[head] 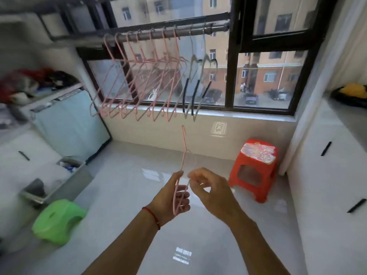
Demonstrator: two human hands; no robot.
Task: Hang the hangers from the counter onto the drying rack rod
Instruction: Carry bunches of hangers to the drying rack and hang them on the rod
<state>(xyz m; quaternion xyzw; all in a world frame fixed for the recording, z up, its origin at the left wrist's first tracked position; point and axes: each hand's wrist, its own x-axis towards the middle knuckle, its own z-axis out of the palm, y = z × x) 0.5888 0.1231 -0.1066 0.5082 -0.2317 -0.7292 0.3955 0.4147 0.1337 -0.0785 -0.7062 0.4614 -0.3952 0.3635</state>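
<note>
Though blur smears it, both left hand [174, 197] and right hand [208, 187] pinch a pink hanger [183, 155].

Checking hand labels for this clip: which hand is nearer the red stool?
Right. The right hand is just left of the red stool, with floor between them. The left hand, gripping the pink hanger, is farther left, beyond the right hand.

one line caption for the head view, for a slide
Both hands, left hand and right hand, hold a pink hanger below the rod lined with hangers.
</note>
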